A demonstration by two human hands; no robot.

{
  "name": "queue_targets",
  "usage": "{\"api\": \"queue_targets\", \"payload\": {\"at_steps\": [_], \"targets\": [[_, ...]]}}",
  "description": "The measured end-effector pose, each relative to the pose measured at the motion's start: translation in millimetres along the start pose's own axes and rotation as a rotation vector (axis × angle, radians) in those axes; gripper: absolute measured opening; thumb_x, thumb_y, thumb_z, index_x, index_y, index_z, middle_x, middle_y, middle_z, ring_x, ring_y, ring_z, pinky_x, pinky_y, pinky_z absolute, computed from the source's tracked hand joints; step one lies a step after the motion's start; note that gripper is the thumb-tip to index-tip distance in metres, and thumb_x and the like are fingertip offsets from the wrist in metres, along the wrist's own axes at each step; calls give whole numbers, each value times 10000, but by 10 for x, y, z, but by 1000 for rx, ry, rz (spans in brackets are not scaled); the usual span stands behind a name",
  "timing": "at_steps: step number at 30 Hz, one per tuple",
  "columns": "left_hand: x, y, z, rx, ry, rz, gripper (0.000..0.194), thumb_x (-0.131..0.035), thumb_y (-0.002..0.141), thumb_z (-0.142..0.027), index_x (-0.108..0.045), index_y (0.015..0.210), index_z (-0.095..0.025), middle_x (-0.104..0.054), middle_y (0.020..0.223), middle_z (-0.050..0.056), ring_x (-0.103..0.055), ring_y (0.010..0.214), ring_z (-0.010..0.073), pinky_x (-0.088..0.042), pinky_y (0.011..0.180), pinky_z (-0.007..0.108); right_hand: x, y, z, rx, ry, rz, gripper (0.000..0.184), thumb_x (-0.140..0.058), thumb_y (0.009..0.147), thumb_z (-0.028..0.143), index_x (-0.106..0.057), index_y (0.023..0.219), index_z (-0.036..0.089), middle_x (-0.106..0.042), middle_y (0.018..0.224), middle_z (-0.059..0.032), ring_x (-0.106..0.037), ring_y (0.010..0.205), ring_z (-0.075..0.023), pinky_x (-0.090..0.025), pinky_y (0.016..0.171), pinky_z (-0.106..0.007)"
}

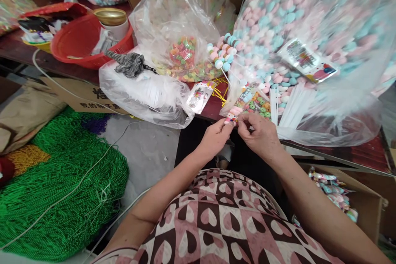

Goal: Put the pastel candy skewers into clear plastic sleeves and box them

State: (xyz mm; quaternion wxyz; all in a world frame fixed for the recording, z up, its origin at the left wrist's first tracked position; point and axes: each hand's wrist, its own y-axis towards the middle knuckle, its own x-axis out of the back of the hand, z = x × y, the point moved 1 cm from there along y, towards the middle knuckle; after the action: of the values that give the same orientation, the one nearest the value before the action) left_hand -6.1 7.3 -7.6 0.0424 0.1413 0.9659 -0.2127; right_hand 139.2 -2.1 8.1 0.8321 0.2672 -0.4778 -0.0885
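At the table's near edge, my left hand (216,135) pinches the printed end of a small candy packet (232,116), with pink marshmallows showing at it. Close against it on the right, my right hand (259,134) is closed, its thumb and forefinger pressed together at the same printed end. Just beyond my fingers lies a clear bag of colored candy rings (258,103). White sticks (292,107) rest to the right of my right hand. A silver printed pouch (200,97) lies on the table beyond my left hand. Exactly what my fingertips grip is partly hidden.
A big clear bag of pink, blue and white marshmallows (287,12) fills the right, with a silver pouch (307,61) on it. Candy rings fill another bag (179,12). A red basket (74,41) stands left. Green bead strands (62,189) and a box of filled packets (368,198) sit lower.
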Motion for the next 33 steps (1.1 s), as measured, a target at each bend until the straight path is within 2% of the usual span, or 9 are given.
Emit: {"api": "queue_targets", "payload": {"at_steps": [3, 7, 10, 13, 15, 20, 23, 27, 33], "targets": [[7, 22, 23, -112, 81, 3, 266, -576, 828, -428, -556, 731, -181, -419, 584, -63, -344, 542, 71, -238, 510, 220, 15, 3, 4, -99, 89, 55, 127, -518, 806, 171, -632, 772, 214, -698, 693, -30, -604, 579, -157, -430, 550, -270], [9, 42, 59, -179, 103, 11, 263, -553, 837, -411, -556, 717, -177, -407, 602, -58, -337, 561, 72, -242, 520, 222, 40, 3, -3, -266, 309, 120, 94, -546, 806, 222, -621, 753, 207, -676, 688, -27, -573, 581, -148, -429, 563, -275], [8, 50, 73, -157, 31, 73, 234, -575, 832, -410, -568, 775, -183, -373, 578, -75, -291, 503, 58, -211, 484, 218, 40, -9, -28, -464, 652, 189, 167, -567, 850, 327, -603, 743, 203, -603, 579, 11, -528, 521, -130, -427, 552, -271], [16, 52, 74, -60, -73, 95, 261, -588, 831, -451, -529, 787, -200, -300, 518, -101, -209, 422, 49, -146, 422, 222, 46, -24, -31, -540, 838, 189, 217, -599, 854, 361, -588, 705, 204, -570, 539, 27, -517, 512, -121, -449, 577, -275], [16, 48, 64, -13, -119, 102, 284, -600, 823, -473, -508, 779, -208, -265, 497, -111, -183, 393, 47, -110, 396, 221, 54, -38, -12, -534, 814, 157, 204, -610, 861, 347, -606, 715, 204, -595, 594, 18, -548, 555, -124, -473, 604, -279], [-21, 26, 25, 64, -219, 159, 288, -630, 801, -457, -478, 780, -214, -254, 500, -117, -167, 368, 33, -77, 378, 200, 29, -90, 48, -458, 611, 34, 128, -621, 864, 322, -664, 914, 212, -694, 854, -25, -617, 653, -140, -519, 626, -298], [-40, 18, 21, 57, -208, 173, 282, -615, 812, -442, -461, 772, -210, -271, 507, -113, -179, 368, 28, -89, 375, 189, -16, -110, 69, -358, 419, -11, 125, -628, 863, 306, -677, 927, 210, -706, 821, -32, -629, 663, -155, -514, 613, -298], [-48, 13, 36, 26, -186, 186, 286, -588, 835, -455, -453, 772, -210, -278, 516, -108, -189, 372, 28, -93, 377, 188, -50, -117, 94, -260, 264, -97, 105, -610, 878, 279, -688, 837, 221, -727, 839, -45, -666, 753, -187, -531, 707, -332], [-48, -8, 28, 31, -173, 176, 290, -583, 827, -463, -451, 757, -214, -275, 512, -107, -188, 379, 39, -96, 384, 205, -18, -113, 96, -310, 352, -10, 156, -567, 903, 308, -655, 812, 216, -695, 773, -37, -617, 667, -172, -493, 651, -320]]}}
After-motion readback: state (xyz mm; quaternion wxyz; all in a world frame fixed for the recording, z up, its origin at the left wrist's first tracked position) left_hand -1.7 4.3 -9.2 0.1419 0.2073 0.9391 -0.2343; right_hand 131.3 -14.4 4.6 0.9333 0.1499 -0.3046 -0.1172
